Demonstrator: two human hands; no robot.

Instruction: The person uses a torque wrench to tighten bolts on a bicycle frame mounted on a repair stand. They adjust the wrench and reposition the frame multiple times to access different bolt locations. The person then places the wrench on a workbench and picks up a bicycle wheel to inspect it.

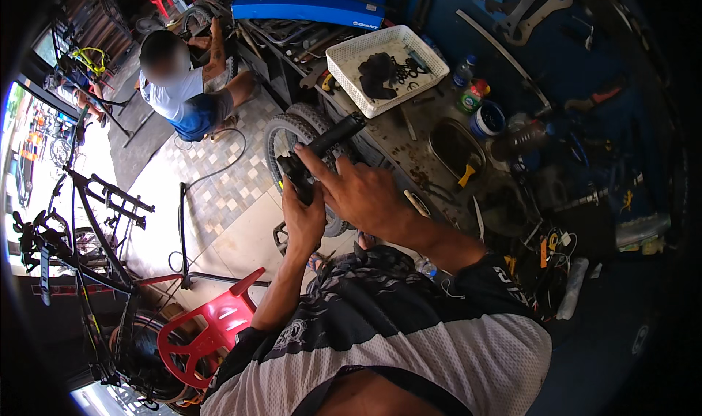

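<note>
Above the floor at mid-picture, my left hand (303, 215) is closed around the lower end of a black cylindrical bike part (338, 133). The part points up and to the right, toward the workbench; its exact kind I cannot make out. My right hand (369, 196) lies just to the right of it, index finger stretched out and touching the part near my left fingertips. Its other fingers are partly bent and seem to hold nothing. Behind the part stand knobbly bicycle tyres (281, 134).
On the workbench at right are a white plastic basket (340, 65) of black parts, bottles (464, 72), a blue-and-white tub (488, 118) and a yellow-handled brush (470, 170). A red chair (219, 317) and bike frame (102, 270) stand left. Another person (186, 87) crouches at far left.
</note>
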